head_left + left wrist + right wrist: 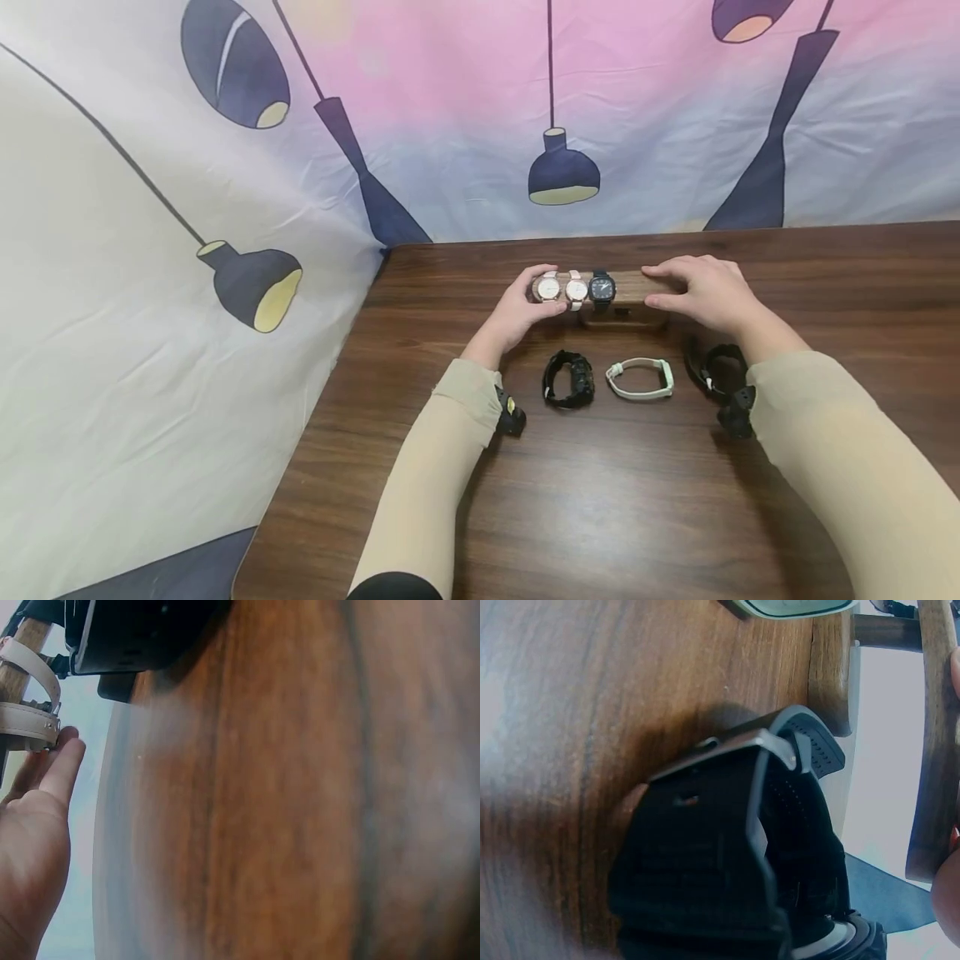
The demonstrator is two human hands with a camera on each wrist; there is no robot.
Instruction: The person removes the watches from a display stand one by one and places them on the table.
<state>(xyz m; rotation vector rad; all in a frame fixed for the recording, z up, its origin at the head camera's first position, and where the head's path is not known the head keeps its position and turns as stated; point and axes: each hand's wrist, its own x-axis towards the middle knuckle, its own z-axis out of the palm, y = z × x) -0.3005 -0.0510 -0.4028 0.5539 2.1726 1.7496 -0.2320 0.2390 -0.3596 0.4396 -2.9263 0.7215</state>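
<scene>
A wooden watch stand point(628, 287) near the table's far edge carries three watches on its crossbar. At the left end sits a white-strapped watch point(549, 289); my left hand point(521, 307) holds it, thumb in front and fingers behind. Its pale strap point(28, 724) meets my fingertips in the left wrist view. Beside it are a smaller watch with a pale strap point(576, 291) and a black square-faced watch point(602, 288). My right hand point(708, 292) grips the bare right end of the crossbar between thumb and fingers.
On the table point(600, 500), in front of the stand, lie a black watch point(568, 380), a pale green band point(640, 379) and another black watch point(723, 371) under my right wrist. A printed cloth point(480, 167) hangs behind the table and along its left side.
</scene>
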